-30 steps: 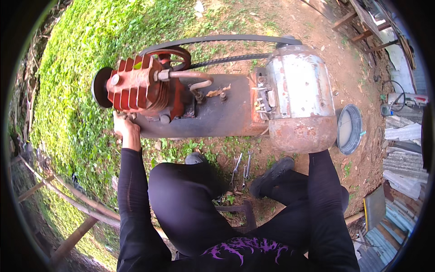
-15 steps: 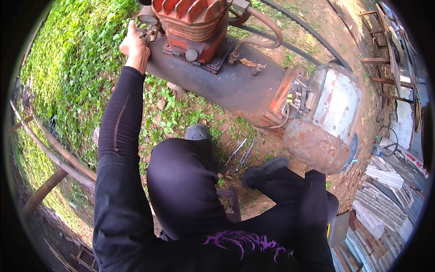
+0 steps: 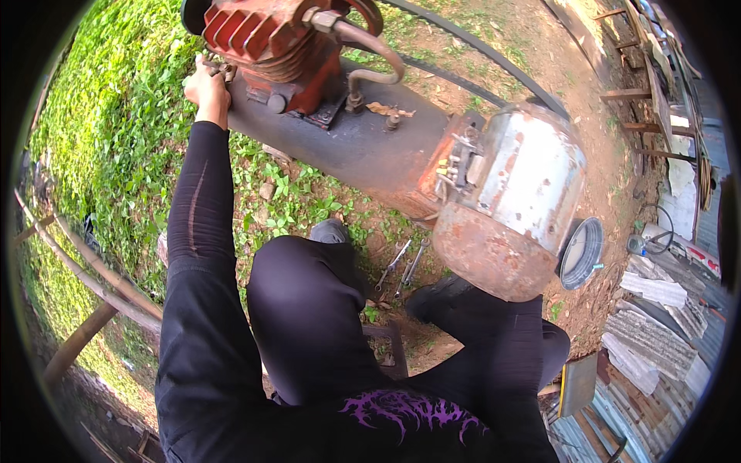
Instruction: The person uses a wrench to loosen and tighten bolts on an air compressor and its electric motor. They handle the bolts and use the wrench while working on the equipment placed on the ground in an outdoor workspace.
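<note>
My left hand [image 3: 207, 92] is closed around a brass fitting [image 3: 224, 71] at the far left end of an air compressor's dark tank [image 3: 309, 143]. On top of the tank stands the finned red pump head [image 3: 262, 38], with a bent copper-coloured pipe [image 3: 370, 38]. A rusty grey electric motor [image 3: 529, 170] sits at the tank's right end, with exposed wires and terminals [image 3: 457, 166] on its side. My right sleeve [image 3: 525, 332] runs up to the motor's lower edge. The right hand itself is hidden there.
Several wrenches [image 3: 405, 266] lie on the ground beside my shoe [image 3: 436, 297]. A black drive belt [image 3: 494, 58] loops behind the compressor. Green plants [image 3: 116, 116] cover the left side, with wooden poles [image 3: 100, 270] nearer. Corrugated sheets [image 3: 648, 347] are piled at the right.
The compressor has shifted left, its motor end swinging nearer and over my right shoe. My left hand has stayed on the fitting, moving left with it. The motor's round end now shows more.
</note>
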Tool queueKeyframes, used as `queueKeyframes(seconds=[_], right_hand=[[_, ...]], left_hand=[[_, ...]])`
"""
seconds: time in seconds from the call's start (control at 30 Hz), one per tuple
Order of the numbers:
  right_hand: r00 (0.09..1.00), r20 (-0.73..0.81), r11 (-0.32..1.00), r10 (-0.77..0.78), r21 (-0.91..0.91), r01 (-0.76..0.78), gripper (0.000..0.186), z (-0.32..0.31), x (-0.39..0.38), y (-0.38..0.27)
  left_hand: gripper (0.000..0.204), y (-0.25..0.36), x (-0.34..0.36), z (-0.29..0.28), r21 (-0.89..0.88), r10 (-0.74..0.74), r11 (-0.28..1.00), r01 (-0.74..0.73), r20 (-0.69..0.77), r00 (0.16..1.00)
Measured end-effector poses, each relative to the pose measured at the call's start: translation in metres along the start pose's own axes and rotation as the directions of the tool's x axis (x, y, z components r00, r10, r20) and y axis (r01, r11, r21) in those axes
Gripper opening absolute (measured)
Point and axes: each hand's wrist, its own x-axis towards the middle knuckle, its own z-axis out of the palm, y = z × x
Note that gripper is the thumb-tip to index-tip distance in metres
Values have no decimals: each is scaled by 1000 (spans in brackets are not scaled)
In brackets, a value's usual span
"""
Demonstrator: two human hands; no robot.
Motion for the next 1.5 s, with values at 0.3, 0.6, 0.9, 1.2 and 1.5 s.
queueKeyframes(seconds=[0.3,0.6,0.9,1.2,1.5], right_hand=[[876,-463,931,-135,-363,-48,33,-16,-6,-26],[829,-499,916,-254,-400,40,14,-21,12,12],[670,-569,873,-477,-397,284,31,17,32,44],[886,-449,905,-118,-415,-90,48,7,32,-13],[950,-51,328,-308,-943,55,41,7,-42,-53]], left_hand=[[14,5,-5,37,-290,-173,903,318,433,885],[56,56,27,32,871,-243,149,-468,491,836],[22,170,-75,-27,568,-326,749,340,-131,936],[62,424,-400,73,403,-119,752,-521,861,494],[69,387,-481,93,191,215,402,-896,931,295]])
